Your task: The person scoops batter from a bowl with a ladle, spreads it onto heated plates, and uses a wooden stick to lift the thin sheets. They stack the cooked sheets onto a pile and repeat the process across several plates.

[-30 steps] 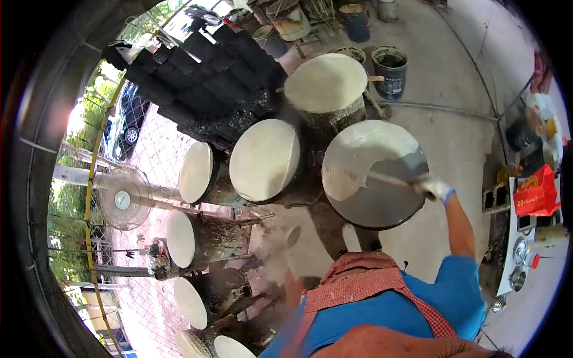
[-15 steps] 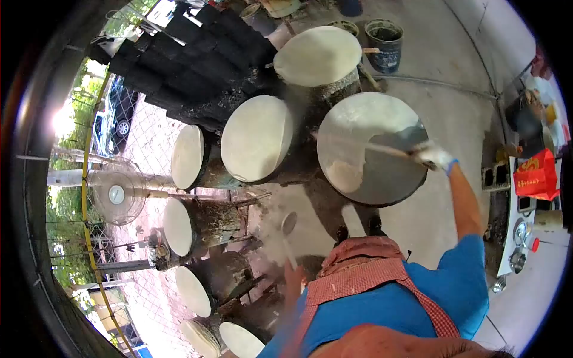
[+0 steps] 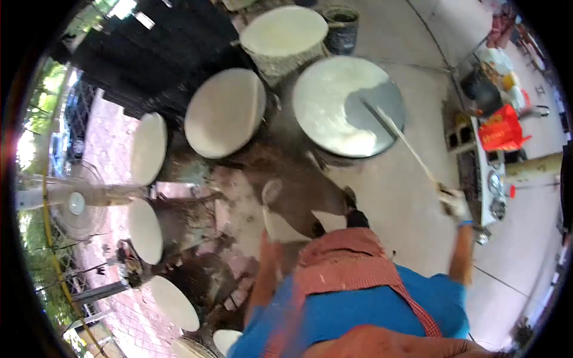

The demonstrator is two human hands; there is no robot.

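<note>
While the blue-sleeved torso with its red checked cloth fills the bottom of the head view, the person's left hand rises just in front of the chest, forearm upright, closed around the handle of a ladle whose bowl points up and away; the hand is blurred, so the exact curl of the fingers cannot be told. Out to the right, the right hand, wearing a white glove, is held away from the body with the forearm rising from the elbow. It is wrapped shut on the near end of a long stick, which slants up and left so that its far end lies on the nearest round plate. That plate is grey, and pale batter covers its left part while the right part is bare.

Counting the round pale-topped discs, nine show: the grey one under the stick, one just left of it, one beyond them, and six more curving down the left side to the bottom edge. One fan stands at far left. One bucket sits at the top, behind the far disc. One red bag lies on the bench at right.
</note>
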